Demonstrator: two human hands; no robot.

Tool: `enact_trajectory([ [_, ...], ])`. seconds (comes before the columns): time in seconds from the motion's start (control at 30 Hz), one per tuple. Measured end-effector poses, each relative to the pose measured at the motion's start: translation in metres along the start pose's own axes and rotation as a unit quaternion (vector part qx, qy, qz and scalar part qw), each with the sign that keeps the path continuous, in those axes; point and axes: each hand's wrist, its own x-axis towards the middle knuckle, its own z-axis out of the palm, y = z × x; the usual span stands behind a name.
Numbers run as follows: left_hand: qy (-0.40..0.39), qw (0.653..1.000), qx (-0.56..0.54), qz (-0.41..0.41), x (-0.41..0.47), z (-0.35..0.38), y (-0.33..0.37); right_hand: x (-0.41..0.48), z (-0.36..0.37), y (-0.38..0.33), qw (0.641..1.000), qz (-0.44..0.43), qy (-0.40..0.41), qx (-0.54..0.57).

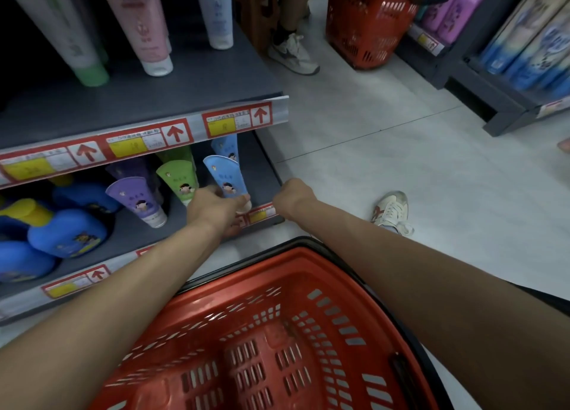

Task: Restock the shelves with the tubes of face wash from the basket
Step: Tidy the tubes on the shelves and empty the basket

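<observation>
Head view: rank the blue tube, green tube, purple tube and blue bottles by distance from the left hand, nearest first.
1. blue tube, pinched at its cap by the left hand, rightmost.
2. green tube, just left of it.
3. purple tube, further left.
4. blue bottles, far left.

The person's arms are bare along their whole visible length, from the left grip and the right grip back to the edge of view. A strip of dark clothing shows beneath the right arm. The nearby foot, seemingly the person's own, wears a cream sneaker with reddish-brown stripes and white laces.
</observation>
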Motion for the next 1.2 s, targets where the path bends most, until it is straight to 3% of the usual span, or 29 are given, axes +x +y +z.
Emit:
enact_trajectory([
  [0.17,-0.008,0.999,-0.037,-0.023,-0.009,-0.006,-0.001,0.009,0.009,-0.009,1.000,-0.010,0.008,-0.003],
  [0.37,0.040,0.998,-0.031,-0.031,-0.010,-0.013,-0.007,0.028,0.021,-0.028,0.999,-0.027,0.017,0.004],
  [0.73,0.087,0.992,0.085,0.037,-0.024,-0.019,0.006,0.061,0.051,-0.058,0.996,-0.087,0.029,0.023],
  [1.2,0.059,0.998,-0.019,-0.009,-0.048,-0.030,0.021,0.093,0.078,-0.055,0.990,-0.095,0.079,0.070],
])
